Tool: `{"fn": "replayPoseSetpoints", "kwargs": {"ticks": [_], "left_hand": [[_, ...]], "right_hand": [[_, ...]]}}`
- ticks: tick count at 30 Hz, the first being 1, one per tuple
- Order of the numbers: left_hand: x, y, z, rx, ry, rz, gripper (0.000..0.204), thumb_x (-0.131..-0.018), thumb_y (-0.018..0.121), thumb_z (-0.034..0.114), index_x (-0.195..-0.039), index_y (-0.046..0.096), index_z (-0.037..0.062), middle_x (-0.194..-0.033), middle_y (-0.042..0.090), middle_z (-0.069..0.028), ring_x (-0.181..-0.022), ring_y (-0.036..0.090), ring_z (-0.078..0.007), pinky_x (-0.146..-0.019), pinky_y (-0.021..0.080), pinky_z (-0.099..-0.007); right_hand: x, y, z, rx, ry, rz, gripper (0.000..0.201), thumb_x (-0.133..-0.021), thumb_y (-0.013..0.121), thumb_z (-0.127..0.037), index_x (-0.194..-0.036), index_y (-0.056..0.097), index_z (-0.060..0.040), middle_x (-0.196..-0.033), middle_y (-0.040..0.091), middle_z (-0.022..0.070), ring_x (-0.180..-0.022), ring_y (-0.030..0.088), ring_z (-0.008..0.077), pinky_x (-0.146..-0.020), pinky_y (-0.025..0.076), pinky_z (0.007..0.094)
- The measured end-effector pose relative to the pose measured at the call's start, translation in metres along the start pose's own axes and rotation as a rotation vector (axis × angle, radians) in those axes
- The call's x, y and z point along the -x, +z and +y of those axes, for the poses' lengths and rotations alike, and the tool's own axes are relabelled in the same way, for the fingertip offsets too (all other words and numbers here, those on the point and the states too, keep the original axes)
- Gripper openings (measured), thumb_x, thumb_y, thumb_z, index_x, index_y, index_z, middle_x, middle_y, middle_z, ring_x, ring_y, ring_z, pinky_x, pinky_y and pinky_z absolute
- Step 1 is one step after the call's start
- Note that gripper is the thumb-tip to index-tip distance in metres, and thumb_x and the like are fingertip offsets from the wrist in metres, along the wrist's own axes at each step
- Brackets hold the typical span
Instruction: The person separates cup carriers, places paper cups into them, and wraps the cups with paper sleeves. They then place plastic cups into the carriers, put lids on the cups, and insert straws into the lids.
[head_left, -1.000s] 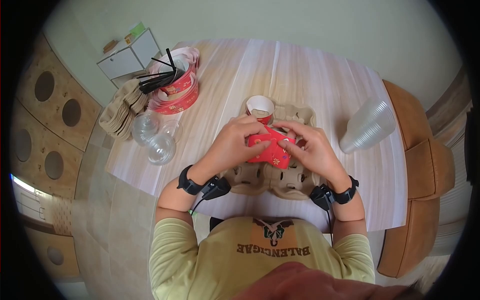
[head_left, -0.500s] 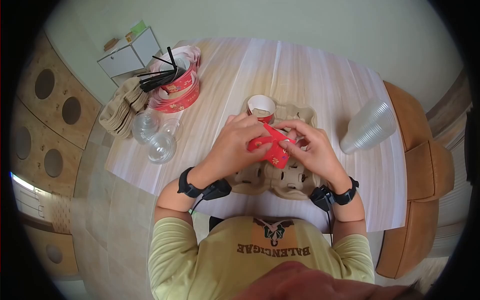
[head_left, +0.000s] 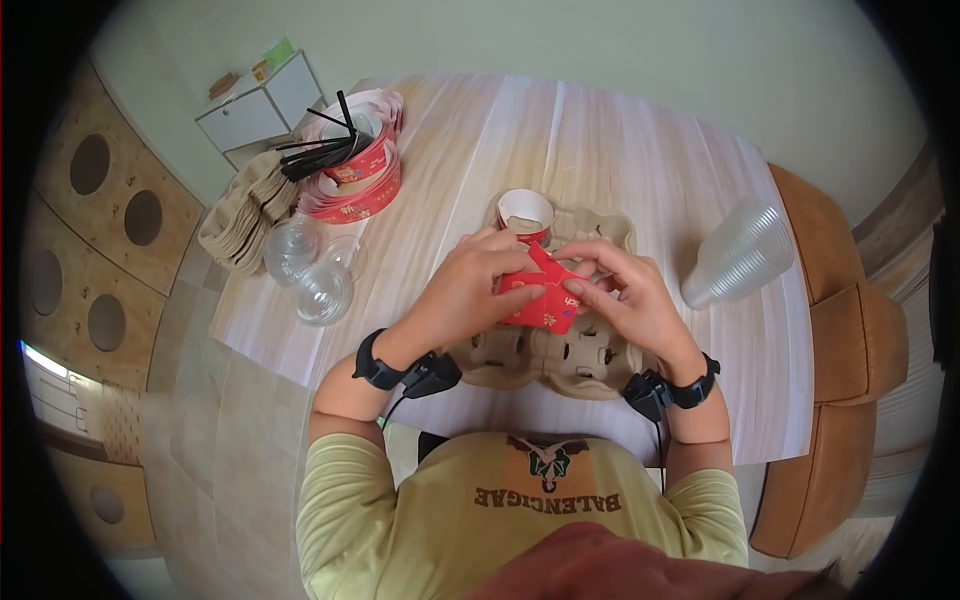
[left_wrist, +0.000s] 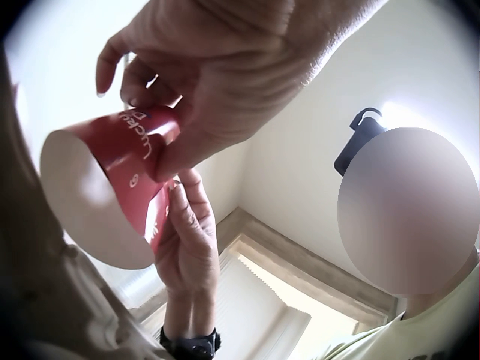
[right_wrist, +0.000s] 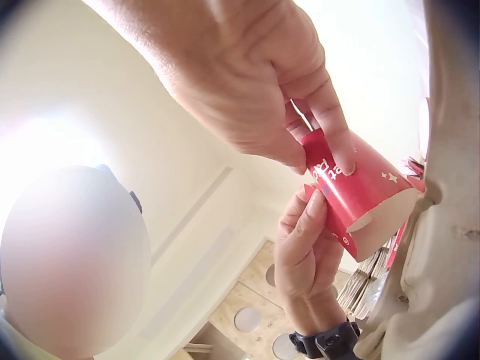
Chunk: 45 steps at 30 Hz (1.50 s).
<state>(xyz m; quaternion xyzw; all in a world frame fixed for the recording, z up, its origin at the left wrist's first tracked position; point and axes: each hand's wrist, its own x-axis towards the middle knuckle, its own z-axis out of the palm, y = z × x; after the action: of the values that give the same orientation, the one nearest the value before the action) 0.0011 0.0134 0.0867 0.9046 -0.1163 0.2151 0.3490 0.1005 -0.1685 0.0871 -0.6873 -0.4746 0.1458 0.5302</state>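
A red paper cup sleeve (head_left: 540, 308) with gold print is curved between both hands, over a brown moulded cup carrier (head_left: 590, 372). My left hand (head_left: 465, 290) pinches one end with thumb and fingers, and my right hand (head_left: 628, 290) pinches the other. In the left wrist view the bent sleeve (left_wrist: 124, 161) shows its pale inside and its wide lower opening. The two ends meet at the fingertips in the right wrist view, where the sleeve (right_wrist: 360, 191) forms a loop. Another red ring with a white inside (head_left: 525, 212) stands in the carrier's far left pocket.
A tall stack of clear plastic cups (head_left: 738, 255) leans at the right. Clear domed lids (head_left: 322, 295), nested brown carriers (head_left: 238, 230), piled red sleeves (head_left: 355, 208) and black straws (head_left: 325, 158) lie at the left. A tan chair (head_left: 835, 290) borders the table's right side.
The sleeve has shifted in the fingers: its front was folded and tilted half a second ago and now faces flatter. Both hands stay in nearly the same place, still pinching it.
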Motion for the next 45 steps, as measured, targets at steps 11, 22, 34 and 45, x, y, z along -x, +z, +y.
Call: {"fn": "replayPoseSetpoints", "kwargs": {"ticks": [11, 22, 34, 45], "left_hand": [[-0.002, -0.002, 0.002, 0.100, -0.033, -0.065, 0.022, -0.067, 0.070, 0.007, -0.085, 0.058, 0.0047, -0.077, 0.052, -0.0060, -0.075, 0.051, -0.0203, -0.067, 0.042, -0.0290], [-0.003, -0.005, 0.011, 0.124, -0.062, -0.060, 0.040, -0.066, 0.071, 0.006, -0.103, 0.055, 0.0079, -0.093, 0.048, -0.0058, -0.081, 0.050, -0.0186, -0.072, 0.043, -0.0282], [0.000, -0.023, 0.011, 0.047, 0.084, -0.036, 0.047, -0.063, 0.074, 0.007, -0.107, 0.058, 0.0078, -0.113, 0.044, -0.0080, -0.090, 0.049, -0.0199, -0.078, 0.042, -0.0298], [-0.040, -0.014, -0.003, -0.135, 0.177, 0.077, 0.024, -0.076, 0.060, 0.008, -0.100, 0.058, 0.0056, -0.092, 0.060, -0.0126, -0.079, 0.058, -0.0293, -0.066, 0.048, -0.0343]], "right_hand": [[0.000, -0.003, -0.001, 0.149, -0.080, -0.045, 0.027, -0.077, 0.059, 0.000, -0.103, 0.054, -0.0056, -0.079, 0.060, 0.0092, -0.066, 0.059, 0.0180, -0.058, 0.048, 0.0265], [0.000, -0.002, -0.002, 0.048, -0.105, -0.082, 0.028, -0.076, 0.062, -0.002, -0.102, 0.053, -0.0053, -0.079, 0.061, 0.0079, -0.072, 0.062, 0.0201, -0.063, 0.051, 0.0282], [0.000, -0.013, 0.001, 0.022, -0.255, -0.073, 0.019, -0.076, 0.061, 0.002, -0.094, 0.055, 0.0010, -0.087, 0.061, 0.0093, -0.072, 0.062, 0.0168, -0.064, 0.052, 0.0266], [-0.017, -0.033, 0.041, -1.115, 0.131, 0.012, 0.014, -0.085, 0.053, -0.003, -0.099, 0.052, 0.0008, -0.091, 0.062, 0.0106, -0.074, 0.063, 0.0162, -0.066, 0.055, 0.0256]]}}
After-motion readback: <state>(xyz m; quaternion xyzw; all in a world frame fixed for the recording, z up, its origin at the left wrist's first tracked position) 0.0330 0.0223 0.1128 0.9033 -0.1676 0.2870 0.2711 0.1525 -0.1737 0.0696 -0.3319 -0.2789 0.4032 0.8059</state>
